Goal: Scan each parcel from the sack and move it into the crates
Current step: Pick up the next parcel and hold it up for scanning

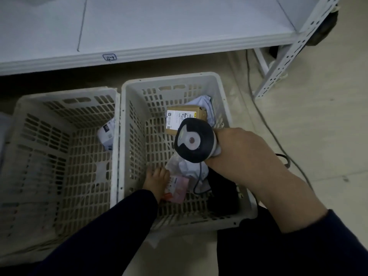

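Two white slotted crates sit side by side on the floor. Inside the right crate (225, 92) my left hand (156, 180) reaches down and its fingers lie on a pink-labelled parcel (177, 189) at the near end; whether they grip it I cannot tell. My right hand (239, 150) grips a dark handheld scanner (194, 140) above the same crate, its cable hanging down. A brown cardboard box (191, 113) with a white label lies at the far end, beside a pale bag (201, 100). A clear plastic bag (185, 166) and a dark item (223, 194) lie under the scanner.
The left crate (22, 102) holds one white parcel (107, 134) against its right wall. A white metal shelf (139, 54) runs across the back, its perforated leg (278, 76) at the right. Cables (264, 120) trail over the floor to the right of the crates.
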